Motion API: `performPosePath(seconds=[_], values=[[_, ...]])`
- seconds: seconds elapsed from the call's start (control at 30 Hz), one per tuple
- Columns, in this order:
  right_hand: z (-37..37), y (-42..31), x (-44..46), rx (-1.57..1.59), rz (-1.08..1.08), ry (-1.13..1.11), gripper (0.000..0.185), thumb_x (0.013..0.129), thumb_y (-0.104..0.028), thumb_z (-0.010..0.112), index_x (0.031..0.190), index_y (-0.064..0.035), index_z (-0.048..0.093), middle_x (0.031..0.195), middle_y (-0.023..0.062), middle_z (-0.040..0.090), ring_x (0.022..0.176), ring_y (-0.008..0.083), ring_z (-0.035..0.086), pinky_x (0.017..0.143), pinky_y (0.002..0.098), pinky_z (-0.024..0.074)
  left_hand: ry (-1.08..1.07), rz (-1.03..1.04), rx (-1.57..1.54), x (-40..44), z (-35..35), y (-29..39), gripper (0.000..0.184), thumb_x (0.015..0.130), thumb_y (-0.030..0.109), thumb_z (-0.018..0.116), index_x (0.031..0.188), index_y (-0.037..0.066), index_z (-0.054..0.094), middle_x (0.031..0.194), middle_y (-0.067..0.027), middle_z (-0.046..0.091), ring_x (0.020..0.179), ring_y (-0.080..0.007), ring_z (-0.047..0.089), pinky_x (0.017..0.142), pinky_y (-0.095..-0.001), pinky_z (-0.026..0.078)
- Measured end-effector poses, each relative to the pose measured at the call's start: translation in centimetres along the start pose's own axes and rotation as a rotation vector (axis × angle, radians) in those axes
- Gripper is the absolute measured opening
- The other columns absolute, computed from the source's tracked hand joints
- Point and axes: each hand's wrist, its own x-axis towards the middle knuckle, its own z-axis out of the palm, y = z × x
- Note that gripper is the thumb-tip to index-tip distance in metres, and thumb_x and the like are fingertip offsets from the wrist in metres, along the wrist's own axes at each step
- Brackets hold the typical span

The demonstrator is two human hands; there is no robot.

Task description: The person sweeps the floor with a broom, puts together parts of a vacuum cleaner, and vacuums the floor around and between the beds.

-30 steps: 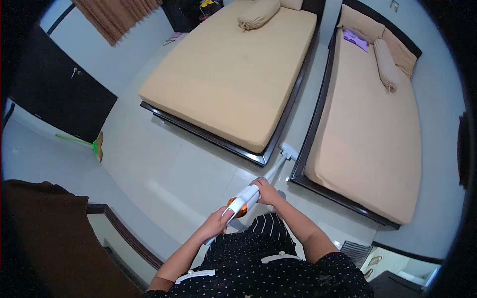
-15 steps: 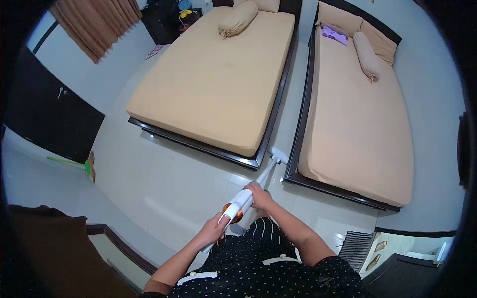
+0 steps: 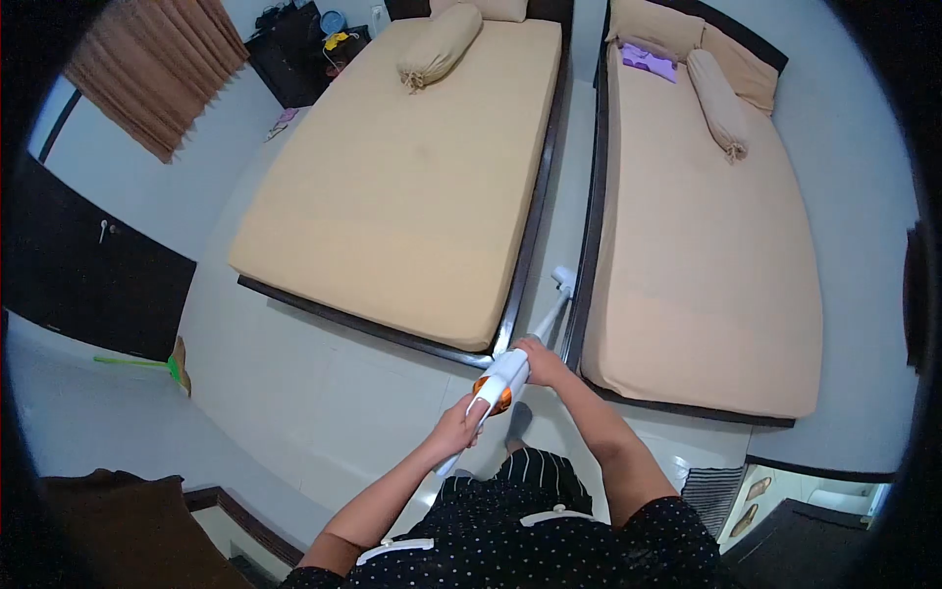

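Note:
A white stick vacuum cleaner [image 3: 506, 369] with an orange dust cup slants forward from my body. My left hand [image 3: 459, 426] is wrapped round its rear handle. Further up, my right hand [image 3: 538, 360] grips the front of the body, close to where the tube starts. The floor head [image 3: 563, 278] rests on the pale tiles in the narrow gap between two beds, close to the right bed's dark frame. Fingers of both hands are partly hidden behind the vacuum.
The large bed [image 3: 412, 196] stands left of the gap, the smaller bed [image 3: 702, 255] right of it, both with dark, hard-edged frames. A green-handled broom [image 3: 177, 365] is by the dark door [image 3: 88, 255]. A striped mat [image 3: 716, 499] lies at lower right.
The vacuum's head has gone deeper into the gap between the beds and nearer the right frame. Both hands moved forward with it, and my view has shifted closer to the beds.

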Motion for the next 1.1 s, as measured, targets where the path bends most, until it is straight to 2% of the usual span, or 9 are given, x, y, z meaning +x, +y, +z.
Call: performPosePath(seconds=[0.13, 0.17, 0.3, 0.37, 0.4, 0.5, 0.67, 0.77, 1.1], values=[[-2.6, -0.1, 0.9, 0.035, 0.076, 0.035, 0.071, 0.05, -0.015, 0.073, 0.112, -0.0101, 0.04, 0.117, 0.0123, 0.039, 0.109, 0.0278, 0.04, 0.09, 0.035, 0.036, -0.077, 0.036, 0.009, 2.6, -0.8, 1.9, 0.034, 0.087, 0.036, 0.036, 0.089, 0.003, 0.043, 0.06, -0.0022, 0.044, 0.046, -0.0092, 0.043, 0.043, -0.0229, 0.038], [-2.4, 0.2, 1.1, 0.053, 0.038, 0.086, 0.056, 0.053, -0.019, 0.07, 0.103, -0.0148, 0.044, 0.113, 0.0086, 0.043, 0.108, 0.028, 0.039, 0.086, 0.0364, 0.0387, -0.095, 0.043, 0.018, 2.8, -1.0, 2.0, 0.035, 0.087, 0.037, 0.036, 0.089, 0.003, 0.043, 0.06, -0.0021, 0.044, 0.046, -0.0092, 0.043, 0.043, -0.0229, 0.037], [-0.6, 0.0, 0.9, 0.053, 0.09, 0.109, 0.058, 0.052, -0.016, 0.071, 0.104, -0.0142, 0.044, 0.113, 0.0095, 0.044, 0.108, 0.0279, 0.04, 0.087, 0.0361, 0.0381, -0.129, 0.03, 0.034, 2.4, -1.9, 2.0, 0.036, 0.087, 0.038, 0.036, 0.093, 0.003, 0.043, 0.06, -0.0021, 0.044, 0.045, -0.0091, 0.043, 0.043, -0.0228, 0.037], [1.0, -0.3, 0.6, 0.114, 0.074, 0.226, 0.063, 0.05, -0.014, 0.073, 0.106, -0.013, 0.043, 0.112, 0.0107, 0.044, 0.107, 0.0279, 0.041, 0.088, 0.0359, 0.0377, -0.167, 0.055, 0.064, 1.4, -2.4, 2.0, 0.037, 0.087, 0.037, 0.037, 0.097, 0.002, 0.043, 0.06, -0.0023, 0.045, 0.046, -0.0091, 0.043, 0.044, -0.023, 0.037], [1.7, -0.5, 0.4, 0.111, 0.078, 0.232, 0.063, 0.05, -0.014, 0.073, 0.106, -0.013, 0.043, 0.112, 0.0107, 0.044, 0.107, 0.0279, 0.041, 0.088, 0.0359, 0.0377, -0.182, 0.051, 0.071, 1.4, -2.8, 0.9, 0.047, 0.085, 0.04, 0.038, 0.115, 0.003, 0.039, 0.06, -0.0032, 0.045, 0.045, -0.0099, 0.043, 0.042, -0.0237, 0.038], [2.6, -3.2, -0.7, 0.13, 0.094, 0.198, 0.065, 0.05, -0.014, 0.073, 0.107, -0.0121, 0.041, 0.112, 0.0118, 0.044, 0.106, 0.0283, 0.042, 0.088, 0.036, 0.0376, -0.212, 0.087, 0.138, -0.3, -4.3, 0.2, 0.039, 0.087, 0.038, 0.036, 0.101, 0.002, 0.043, 0.061, -0.0027, 0.046, 0.046, -0.0096, 0.043, 0.044, -0.0231, 0.038], [7.2, -8.0, -1.5, 0.156, 0.241, 0.21, 0.062, 0.052, -0.02, 0.072, 0.106, -0.0116, 0.043, 0.112, 0.0127, 0.045, 0.104, 0.0295, 0.044, 0.086, 0.0358, 0.0386, -0.281, 0.078, 0.21, -3.2, -8.8, -2.5, 0.042, 0.086, 0.04, 0.035, 0.101, 0.002, 0.043, 0.062, -0.003, 0.046, 0.047, -0.0096, 0.044, 0.045, -0.0232, 0.038], [9.9, -10.5, -1.5, 0.171, 0.199, 0.323, 0.067, 0.047, -0.013, 0.075, 0.106, -0.0057, 0.044, 0.107, 0.0138, 0.046, 0.102, 0.0289, 0.045, 0.088, 0.0328, 0.0371, -0.321, 0.093, 0.229, -4.4, -11.4, -4.5, 0.042, 0.086, 0.04, 0.035, 0.101, 0.002, 0.043, 0.064, -0.003, 0.046, 0.048, -0.0095, 0.044, 0.045, -0.0234, 0.039], [15.7, -14.2, -2.1, 0.138, 0.207, 0.361, 0.069, 0.049, -0.015, 0.074, 0.109, -0.0085, 0.04, 0.109, 0.0147, 0.045, 0.104, 0.031, 0.043, 0.088, 0.0358, 0.0368, -0.287, 0.066, 0.305, -9.3, -14.3, -6.3, 0.036, 0.087, 0.037, 0.034, 0.095, 0.003, 0.044, 0.06, -0.0025, 0.045, 0.045, -0.0099, 0.044, 0.044, -0.0235, 0.038]])
